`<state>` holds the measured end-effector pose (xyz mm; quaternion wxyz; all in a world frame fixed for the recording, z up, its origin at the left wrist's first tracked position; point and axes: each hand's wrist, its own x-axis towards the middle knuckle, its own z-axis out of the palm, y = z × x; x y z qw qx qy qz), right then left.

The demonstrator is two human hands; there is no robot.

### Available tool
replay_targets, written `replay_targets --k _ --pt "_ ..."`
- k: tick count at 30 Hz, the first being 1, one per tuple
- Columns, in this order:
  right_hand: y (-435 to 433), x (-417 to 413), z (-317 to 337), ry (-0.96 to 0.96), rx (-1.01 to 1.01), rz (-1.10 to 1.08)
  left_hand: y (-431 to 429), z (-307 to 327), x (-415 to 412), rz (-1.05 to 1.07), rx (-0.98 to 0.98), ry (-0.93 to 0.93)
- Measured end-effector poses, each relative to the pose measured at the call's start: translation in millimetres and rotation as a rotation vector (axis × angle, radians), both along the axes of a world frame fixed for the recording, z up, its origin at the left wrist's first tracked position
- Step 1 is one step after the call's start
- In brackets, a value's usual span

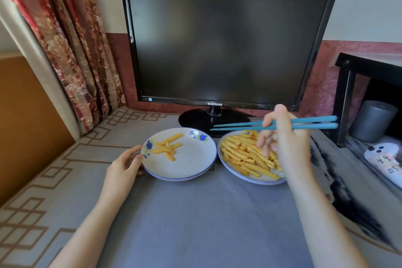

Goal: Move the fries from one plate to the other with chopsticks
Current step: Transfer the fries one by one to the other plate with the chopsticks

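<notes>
Two white plates with blue rims stand side by side on the table. The left plate (191, 159) holds several crinkle-cut fries (168, 147) near its far left part. The right plate (237, 172) carries a large heap of fries (243, 154). My right hand (285, 139) hovers over the right plate and grips a pair of blue chopsticks (239, 126), held level with empty tips pointing left above the gap between the plates. My left hand (126, 164) grips the left plate by its left rim.
A black monitor (226, 48) on a round stand (214, 119) rises just behind the plates. A patterned curtain (71, 39) hangs at the left. At the right a black shelf (345, 102) holds a grey cup (372, 121) and a white soft toy (385, 159).
</notes>
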<state>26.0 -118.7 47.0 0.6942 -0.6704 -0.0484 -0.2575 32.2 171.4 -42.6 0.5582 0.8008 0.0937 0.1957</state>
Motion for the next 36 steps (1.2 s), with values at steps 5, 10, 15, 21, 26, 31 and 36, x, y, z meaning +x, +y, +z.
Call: replay_targets --k 5,10,15,21,26,31,36 --pt "41.2 -4.6 -17.6 0.047 -0.093 0.268 1.9 -1.8 1.3 -0.004 -0.004 0.003" --pt "61.4 -3.2 -32.5 0.050 -0.158 0.401 1.8 -2.4 1.7 -0.002 -0.004 -0.001" --pt "67.2 -2.3 -37.9 0.073 -0.192 0.412 1.9 -2.4 2.1 0.000 -0.009 -0.004" --pt "73.4 0.3 -44.7 0.104 -0.213 0.395 1.5 -2.5 2.2 0.000 -0.004 -0.011" --pt "63.0 -1.3 -36.1 0.096 -0.126 0.315 3.8 -5.4 4.6 -0.011 -0.008 -0.007" --pt "34.7 -6.1 -14.8 0.044 -0.077 0.157 3.7 -5.7 4.6 -0.017 -0.018 -0.003" --pt "-11.5 -1.5 4.0 -0.065 0.005 -0.109 2.7 -3.9 3.4 -0.015 -0.024 -0.003"
